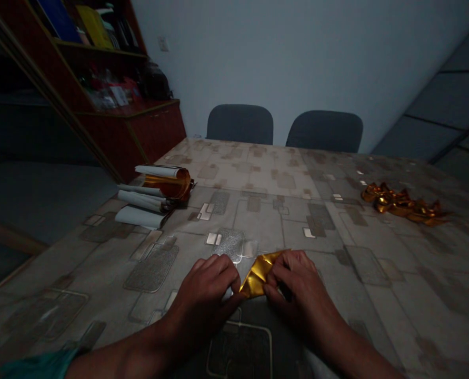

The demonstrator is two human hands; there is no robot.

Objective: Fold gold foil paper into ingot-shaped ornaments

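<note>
A creased piece of gold foil [259,274] sits at the near edge of the patterned table, pinched between my two hands. My left hand [205,295] holds its left end with the fingers bent over it. My right hand [297,279] grips the right side, and its fingers hide part of the foil. Far to the right lies a heap of folded gold foil pieces [403,204], well away from both hands. Rolled white-backed sheets, one with a gold side [167,182], lie at the table's left.
The table [281,231] has a patterned plastic cover. Behind it stand two dark chairs [240,124] against a pale wall. A dark red cabinet [155,131] with shelves of assorted items stands at the back left. A teal sleeve shows at the lower left.
</note>
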